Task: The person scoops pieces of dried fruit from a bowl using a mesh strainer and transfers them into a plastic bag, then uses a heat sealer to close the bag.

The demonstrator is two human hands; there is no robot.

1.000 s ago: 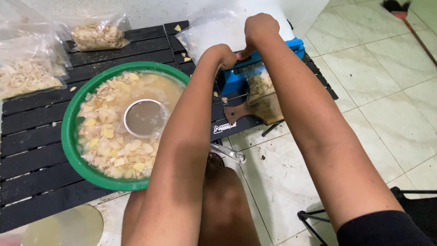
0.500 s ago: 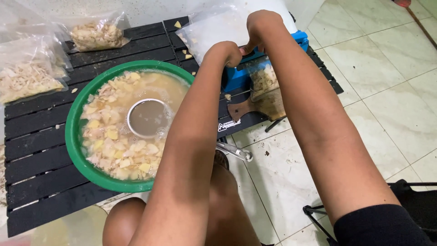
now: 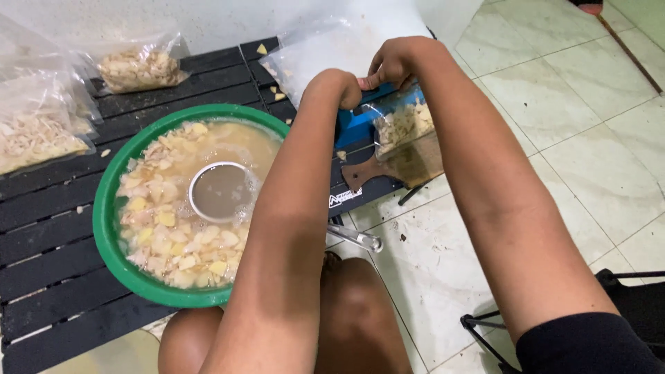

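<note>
**A:** What are the two hands doing?

**B:** Both meet at the far edge of the black slatted table (image 3: 48,208). The left hand (image 3: 337,86) is curled into a fist over the top of a blue plastic device (image 3: 355,125), fingers closed around its upper part. The right hand (image 3: 393,61) sits just beside it, fingers bent and pinched on the mouth of a clear plastic bag of pale sliced chips (image 3: 404,125). How firmly it grips I cannot tell, since the fingertips are hidden behind the knuckles.

**A:** Where exactly is that bag?

**B:** It hangs against the right side of the blue device, at the table's right edge, under the right wrist. Its lower part overlaps a brown wooden board (image 3: 398,166) that sticks out past the table over the tiled floor (image 3: 554,138).

**A:** And nearer the person?

**B:** A round green plastic basin (image 3: 104,208) rests on the table, left of the left forearm. It holds cloudy water with many pale yellow slices (image 3: 163,235) floating, and a round metal strainer (image 3: 220,192) sits among them in the middle.

**A:** Anything else on the table?

**B:** Two more filled clear bags (image 3: 138,68) lie at the far left, well apart from the hands, and a large frosted plastic sheet (image 3: 332,48) lies just behind the hands. The person's bare knees show below the basin.
</note>
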